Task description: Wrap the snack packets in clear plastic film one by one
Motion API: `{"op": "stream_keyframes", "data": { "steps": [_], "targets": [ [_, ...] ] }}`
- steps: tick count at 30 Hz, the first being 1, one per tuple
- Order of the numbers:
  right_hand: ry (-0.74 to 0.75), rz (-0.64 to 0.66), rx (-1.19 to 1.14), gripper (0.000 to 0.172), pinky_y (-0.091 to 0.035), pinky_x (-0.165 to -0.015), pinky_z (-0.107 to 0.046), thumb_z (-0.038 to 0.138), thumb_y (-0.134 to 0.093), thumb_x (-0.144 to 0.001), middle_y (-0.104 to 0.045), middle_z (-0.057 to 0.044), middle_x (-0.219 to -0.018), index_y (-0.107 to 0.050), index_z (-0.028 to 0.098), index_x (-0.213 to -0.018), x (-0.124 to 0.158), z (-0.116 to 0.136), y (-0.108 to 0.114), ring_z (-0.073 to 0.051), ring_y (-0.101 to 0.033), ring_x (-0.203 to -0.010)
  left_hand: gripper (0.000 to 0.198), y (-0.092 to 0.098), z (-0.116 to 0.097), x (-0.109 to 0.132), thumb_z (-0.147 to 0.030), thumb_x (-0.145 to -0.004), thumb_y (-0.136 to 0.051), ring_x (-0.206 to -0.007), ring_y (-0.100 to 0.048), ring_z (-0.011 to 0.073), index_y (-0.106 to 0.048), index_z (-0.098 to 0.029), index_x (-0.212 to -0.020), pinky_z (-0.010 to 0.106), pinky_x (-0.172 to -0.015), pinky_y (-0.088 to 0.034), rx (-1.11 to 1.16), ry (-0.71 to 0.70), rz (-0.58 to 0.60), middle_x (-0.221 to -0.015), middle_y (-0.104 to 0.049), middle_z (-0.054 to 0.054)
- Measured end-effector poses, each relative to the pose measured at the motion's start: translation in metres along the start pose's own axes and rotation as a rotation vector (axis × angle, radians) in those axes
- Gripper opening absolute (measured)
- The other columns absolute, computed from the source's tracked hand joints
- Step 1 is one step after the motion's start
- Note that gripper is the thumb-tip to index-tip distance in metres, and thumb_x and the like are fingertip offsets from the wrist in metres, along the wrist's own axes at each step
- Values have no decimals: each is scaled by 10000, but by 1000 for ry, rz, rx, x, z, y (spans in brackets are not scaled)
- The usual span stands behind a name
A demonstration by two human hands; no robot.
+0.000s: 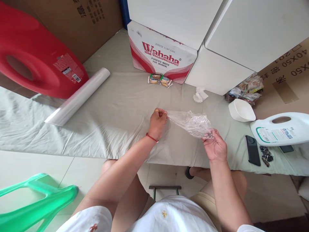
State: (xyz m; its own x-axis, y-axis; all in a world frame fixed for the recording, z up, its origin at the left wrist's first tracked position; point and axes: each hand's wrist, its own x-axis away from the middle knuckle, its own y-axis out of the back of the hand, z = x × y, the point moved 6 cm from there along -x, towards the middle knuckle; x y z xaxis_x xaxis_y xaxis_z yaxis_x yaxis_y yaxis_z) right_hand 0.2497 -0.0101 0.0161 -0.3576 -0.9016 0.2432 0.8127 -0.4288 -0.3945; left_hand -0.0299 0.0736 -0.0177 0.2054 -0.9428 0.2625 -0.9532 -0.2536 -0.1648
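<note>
A crumpled clear plastic bag (190,122) is stretched between my two hands above the cloth-covered table. My left hand (158,124), with a red string bracelet at the wrist, pinches its narrow left end. Gathered, wrinkled plastic sits in the fingers of my right hand (216,143), palm turned up. Beyond the bag, two small wrapped snacks (159,80) lie against the Wahaha water carton (164,54). A crumpled white tissue (200,95) rests behind the bag, apart from it.
To the left stand a large red jug (48,61) and a roll of clear film (78,96). On the right are a white bowl (241,111), a white detergent bottle (280,130), a phone (252,150) and keys (266,155). A green plastic stool (41,199) stands on the floor.
</note>
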Motion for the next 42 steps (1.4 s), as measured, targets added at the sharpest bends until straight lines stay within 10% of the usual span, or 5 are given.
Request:
{"op": "stream_keyframes", "data": {
  "steps": [6, 14, 21, 27, 42],
  "targets": [
    [79, 116, 63, 209, -592, -863, -348, 382, -872, -769, -734, -17, -1019, -730, 251, -848, 10, 2, -23, -176, -683, -963, 254, 9, -5, 2, -252, -811, -762, -681, -498, 113, -516, -225, -869, 271, -689, -427, -116, -108, -145, -791, -531, -26],
    [432, 502, 530, 163, -510, -1089, -504, 415, -690, -975, -763, -65, -1242, -785, 301, -905, 49, 27, -60, -273, -678, -1213, 764, -35, 24, 30, -907, -836, -479, -456, -587, 178, -639, -202, -590, 274, -406, -322, -10, 433, 585, -561, -644, 106],
    [533, 887, 867, 173, -534, -1055, -533, 211, -662, -963, -766, -51, -1299, -788, 318, -1017, 78, 27, -87, -292, -704, -1187, 582, -55, 23, 46, -773, -833, -665, -711, -683, 174, -754, -199, -787, 278, -629, -539, 137, 441, 787, -848, -763, 82],
    [593, 910, 914, 236, -530, -1070, -544, 150, -625, -956, -772, -52, -1282, -778, 310, -1039, 81, 24, -81, -285, -698, -1209, 415, -51, 20, 42, -594, -792, -797, -774, -676, 162, -743, -183, -797, 272, -679, -552, 152, 488, 711, -897, -742, 81],
    [71, 691, 337, 213, -515, -1127, -521, 457, -754, -930, -792, -104, -1211, -791, 256, -869, 64, -1, -55, -298, -718, -1203, 218, -56, 28, 50, -218, -856, -694, -567, -522, 91, -575, -184, -676, 221, -555, -438, 159, 457, 497, -674, -610, -12]
  ]
}}
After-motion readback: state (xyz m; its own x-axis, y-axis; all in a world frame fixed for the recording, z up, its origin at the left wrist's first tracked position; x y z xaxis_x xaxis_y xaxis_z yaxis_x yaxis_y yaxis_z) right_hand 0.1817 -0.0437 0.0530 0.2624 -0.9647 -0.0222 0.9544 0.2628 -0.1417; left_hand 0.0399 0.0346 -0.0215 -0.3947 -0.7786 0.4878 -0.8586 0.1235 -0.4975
